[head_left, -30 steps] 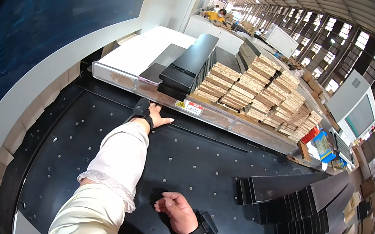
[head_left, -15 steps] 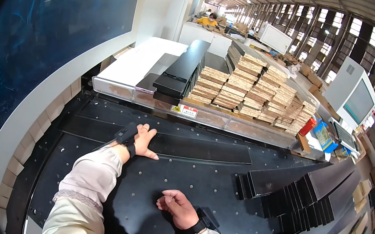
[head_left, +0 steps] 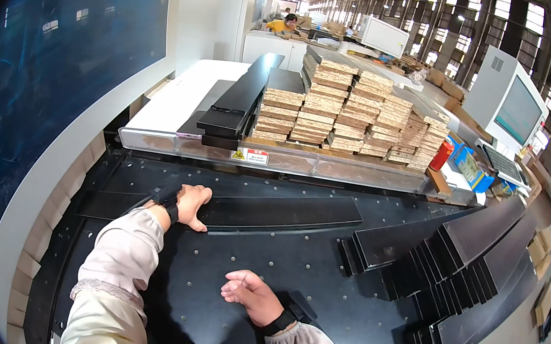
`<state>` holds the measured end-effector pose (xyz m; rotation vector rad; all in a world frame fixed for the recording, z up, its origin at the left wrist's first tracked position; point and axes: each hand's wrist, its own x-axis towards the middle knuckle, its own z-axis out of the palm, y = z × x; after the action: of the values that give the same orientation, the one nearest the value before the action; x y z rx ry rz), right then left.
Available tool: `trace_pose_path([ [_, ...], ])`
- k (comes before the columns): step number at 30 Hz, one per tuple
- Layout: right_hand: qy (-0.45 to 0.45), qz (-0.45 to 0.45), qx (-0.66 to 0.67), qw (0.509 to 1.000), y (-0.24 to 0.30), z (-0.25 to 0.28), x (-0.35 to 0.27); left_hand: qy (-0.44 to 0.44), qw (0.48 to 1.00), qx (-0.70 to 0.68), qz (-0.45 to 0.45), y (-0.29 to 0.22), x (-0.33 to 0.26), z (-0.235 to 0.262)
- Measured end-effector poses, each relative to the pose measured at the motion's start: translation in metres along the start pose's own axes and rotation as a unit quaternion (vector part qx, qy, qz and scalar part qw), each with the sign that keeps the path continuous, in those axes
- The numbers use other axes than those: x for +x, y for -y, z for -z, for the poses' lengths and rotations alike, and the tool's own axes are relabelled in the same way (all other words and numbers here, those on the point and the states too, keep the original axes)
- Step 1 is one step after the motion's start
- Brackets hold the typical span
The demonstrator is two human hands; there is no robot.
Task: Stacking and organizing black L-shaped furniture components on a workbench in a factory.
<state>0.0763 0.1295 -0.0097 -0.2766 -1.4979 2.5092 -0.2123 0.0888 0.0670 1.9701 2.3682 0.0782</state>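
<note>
A long, thin black board [head_left: 284,212] lies slantwise on the dark work table [head_left: 303,274]. My left hand [head_left: 192,205] grips it across its width, fingers over the far edge and thumb at the near edge. The board's left part runs behind my left wrist. My right hand [head_left: 255,299] hovers nearer to me, half open with loosely bent fingers and nothing visible in it. Several black boards [head_left: 418,262] stand in slanting stacks at the right of the table.
Beyond the table, a ledge with a clear front edge [head_left: 332,169] carries stacked chipboard strips [head_left: 352,105] and black boards [head_left: 236,100]. A machine with a blue window [head_left: 81,53] rises at left. At right are a monitor [head_left: 520,111], a keyboard [head_left: 502,164] and a red can [head_left: 441,155].
The board under my left hand has turned, its right end swinging away from me. My right hand keeps its loosely bent pose. The whole view has shifted slightly.
</note>
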Motion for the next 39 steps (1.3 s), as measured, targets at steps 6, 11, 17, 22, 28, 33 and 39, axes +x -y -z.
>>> trace_pose_path([
  [6,0.000,-0.004,-0.015,1.000,-0.002,0.001,0.002,0.057,0.982,-0.175,0.032,0.033,0.005,0.001],
  [11,-0.003,-0.005,-0.029,1.000,-0.001,0.000,0.001,0.178,0.879,-0.441,0.042,0.065,0.028,-0.001],
  [17,0.003,0.002,-0.015,1.000,-0.001,0.001,0.002,0.188,0.879,-0.430,0.088,0.081,0.034,0.017],
  [22,-0.001,0.016,-0.008,1.000,-0.002,0.001,0.003,0.119,0.889,-0.425,0.123,0.083,0.033,0.020],
  [28,0.004,0.038,-0.019,0.999,-0.003,0.002,0.001,0.041,0.970,-0.235,0.047,0.071,0.026,0.028],
  [33,-0.003,0.044,-0.007,0.999,-0.002,-0.002,-0.001,-0.132,0.987,-0.057,0.072,0.028,0.018,0.010],
  [39,-0.033,0.011,-0.007,0.999,0.003,-0.009,-0.001,-0.229,0.972,0.033,0.053,-0.008,0.022,-0.001],
])
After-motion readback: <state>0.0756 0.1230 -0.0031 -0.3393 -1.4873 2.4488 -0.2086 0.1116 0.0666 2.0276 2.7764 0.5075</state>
